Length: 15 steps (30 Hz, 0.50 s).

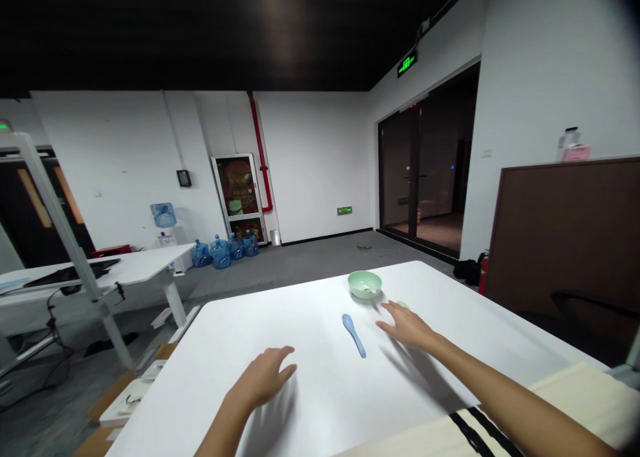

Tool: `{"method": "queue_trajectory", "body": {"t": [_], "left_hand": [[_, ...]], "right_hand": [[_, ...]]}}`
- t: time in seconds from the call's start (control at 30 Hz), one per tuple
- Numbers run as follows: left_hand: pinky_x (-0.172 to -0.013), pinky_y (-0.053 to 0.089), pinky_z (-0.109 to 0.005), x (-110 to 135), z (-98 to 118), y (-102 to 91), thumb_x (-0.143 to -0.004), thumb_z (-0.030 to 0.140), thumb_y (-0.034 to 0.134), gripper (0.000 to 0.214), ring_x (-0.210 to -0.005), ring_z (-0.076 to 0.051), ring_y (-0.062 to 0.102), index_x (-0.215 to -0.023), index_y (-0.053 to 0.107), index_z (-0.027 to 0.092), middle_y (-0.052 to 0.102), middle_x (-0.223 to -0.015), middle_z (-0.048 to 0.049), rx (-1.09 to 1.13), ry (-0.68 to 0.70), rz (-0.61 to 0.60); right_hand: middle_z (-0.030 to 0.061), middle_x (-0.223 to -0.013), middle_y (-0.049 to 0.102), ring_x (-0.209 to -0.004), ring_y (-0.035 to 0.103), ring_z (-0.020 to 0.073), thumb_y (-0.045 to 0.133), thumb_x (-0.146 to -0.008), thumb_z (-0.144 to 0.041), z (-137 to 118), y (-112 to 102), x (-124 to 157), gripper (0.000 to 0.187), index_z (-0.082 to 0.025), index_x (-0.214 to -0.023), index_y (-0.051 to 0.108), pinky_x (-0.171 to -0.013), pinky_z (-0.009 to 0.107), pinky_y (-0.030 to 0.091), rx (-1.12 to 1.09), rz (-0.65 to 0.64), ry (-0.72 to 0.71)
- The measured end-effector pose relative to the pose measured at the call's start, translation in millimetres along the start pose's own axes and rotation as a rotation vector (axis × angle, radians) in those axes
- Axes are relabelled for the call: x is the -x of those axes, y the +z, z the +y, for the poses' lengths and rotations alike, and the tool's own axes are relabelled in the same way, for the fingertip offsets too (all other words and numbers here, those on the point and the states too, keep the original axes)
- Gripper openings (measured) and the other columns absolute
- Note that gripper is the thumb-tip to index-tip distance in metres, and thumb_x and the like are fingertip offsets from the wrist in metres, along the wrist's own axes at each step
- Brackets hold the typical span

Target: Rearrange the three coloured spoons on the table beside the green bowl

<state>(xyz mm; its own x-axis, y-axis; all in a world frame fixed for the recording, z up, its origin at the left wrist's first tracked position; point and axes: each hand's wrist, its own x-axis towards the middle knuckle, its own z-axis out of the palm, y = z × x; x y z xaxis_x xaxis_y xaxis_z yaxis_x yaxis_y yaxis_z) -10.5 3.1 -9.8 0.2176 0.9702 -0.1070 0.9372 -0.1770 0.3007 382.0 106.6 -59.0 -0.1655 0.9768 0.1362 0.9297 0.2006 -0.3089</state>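
My left hand hovers over the left part of the white table, thumb and fingers apart, holding nothing. To the right of centre, my right hand reaches forward with its fingers spread and nothing in them. A blue spoon lies on the table between the two hands, closer to the right one. Just beyond my right fingertips stands a light green bowl, with something small and pale inside that I cannot make out. Part of a pale green thing shows behind my right hand; the rest is hidden.
Cream cloth with black stripes lies along the near right edge of the white table. Open boxes sit beside its left side. A second desk and several water jugs stand further left. A brown partition rises at right.
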Motion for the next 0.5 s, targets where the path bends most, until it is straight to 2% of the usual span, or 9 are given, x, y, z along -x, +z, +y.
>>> {"method": "queue_trajectory", "body": {"t": [0.33,0.5], "left_hand": [[-0.100,0.041,-0.040,0.8,3.4,-2.6,-0.089,0.055,0.038,0.056,-0.121,-0.028,0.054,-0.136,0.050,0.027,0.058,-0.134,-0.0083,-0.012,-0.007,-0.004],[-0.101,0.040,-0.041,1.3,4.6,-2.8,-0.089,0.054,0.038,0.056,-0.122,-0.028,0.053,-0.137,0.049,0.027,0.058,-0.133,-0.0082,-0.002,-0.006,-0.004]], "right_hand": [[0.0136,-0.146,0.045,-0.134,0.039,0.0318,0.042,-0.086,-0.060,-0.5,1.3,0.4,0.072,-0.017,-0.143,0.043,-0.105,0.041,0.034,-0.004,0.003,-0.007],[0.0142,-0.127,0.060,-0.117,0.055,0.0284,0.042,-0.089,-0.054,-3.0,-7.3,-12.0,0.059,-0.018,-0.134,0.052,-0.094,0.035,0.040,-0.012,0.049,-0.027]]}}
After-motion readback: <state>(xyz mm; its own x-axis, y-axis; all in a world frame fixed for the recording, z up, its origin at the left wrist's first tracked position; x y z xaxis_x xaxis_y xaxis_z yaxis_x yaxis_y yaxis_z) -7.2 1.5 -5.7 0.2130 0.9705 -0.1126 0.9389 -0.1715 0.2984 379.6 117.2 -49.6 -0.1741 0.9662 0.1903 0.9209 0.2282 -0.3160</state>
